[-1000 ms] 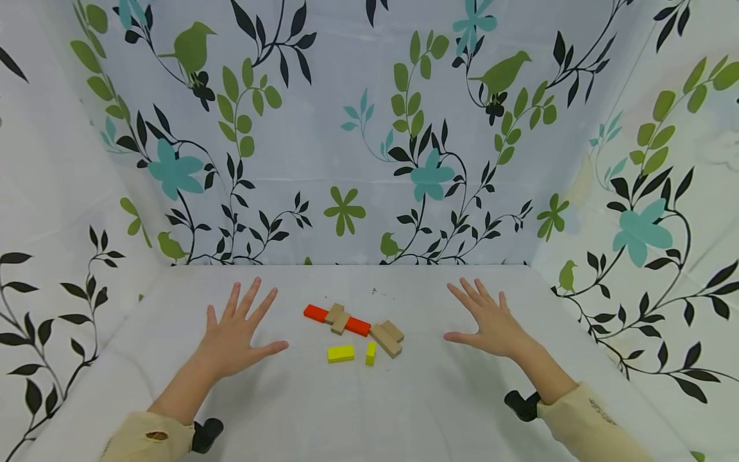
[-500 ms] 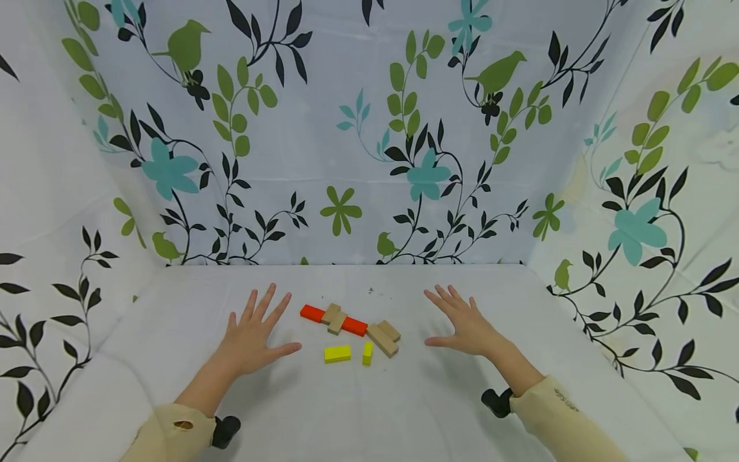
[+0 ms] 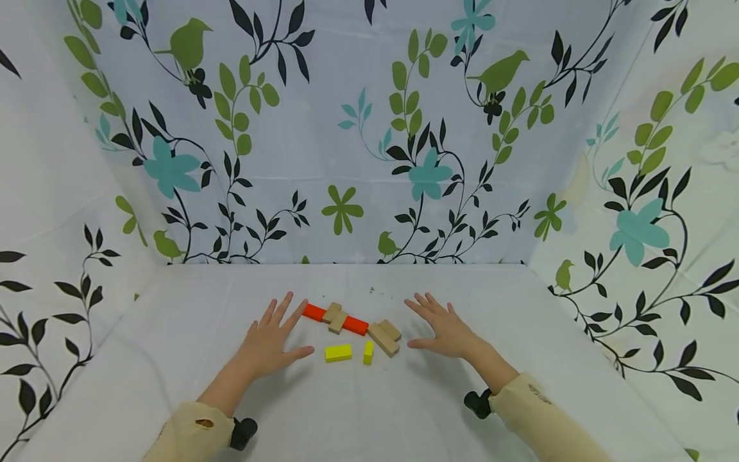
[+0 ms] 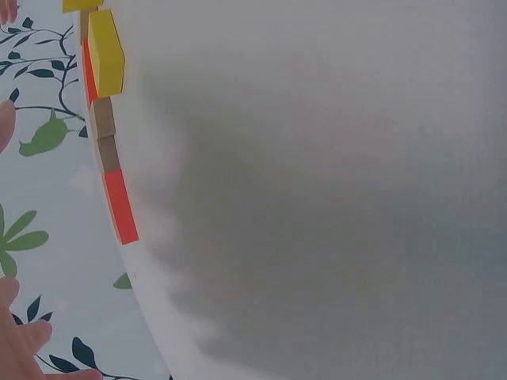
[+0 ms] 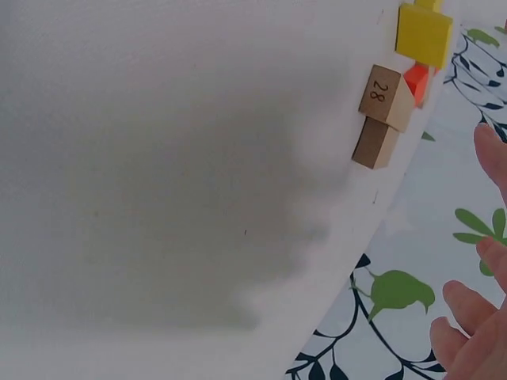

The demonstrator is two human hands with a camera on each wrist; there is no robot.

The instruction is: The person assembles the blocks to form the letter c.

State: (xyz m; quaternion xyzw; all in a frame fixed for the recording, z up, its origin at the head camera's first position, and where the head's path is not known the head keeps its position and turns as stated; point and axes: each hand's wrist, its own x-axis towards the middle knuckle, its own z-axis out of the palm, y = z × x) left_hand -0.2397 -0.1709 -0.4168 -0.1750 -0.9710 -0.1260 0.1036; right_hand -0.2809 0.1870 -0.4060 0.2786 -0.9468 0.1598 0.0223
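Observation:
Small rectangular blocks lie grouped in the middle of the white table. Two red blocks, a left one (image 3: 314, 312) and a right one (image 3: 355, 326), flank a pair of wooden blocks (image 3: 337, 321). To their right are two more wooden blocks (image 3: 383, 340), one marked with a number in the right wrist view (image 5: 386, 96). In front sit a longer-looking yellow block (image 3: 338, 353) and a narrow-looking yellow block (image 3: 368, 353). My left hand (image 3: 267, 346), fingers spread, hovers left of them; a fingertip overlaps the left red block's end in the head view. My right hand (image 3: 450, 332), likewise spread and holding nothing, hovers to their right.
White cloth covers the table (image 3: 369, 410). Patterned curtains (image 3: 369, 128) with leaves, birds and flowers surround its back and sides. Black wrist devices, left (image 3: 243, 434) and right (image 3: 478, 405), sit at the sleeve cuffs.
Both hands have moved inward toward the blocks, the left one rightward and the right one leftward, both slightly nearer the front. The blocks have stayed put.

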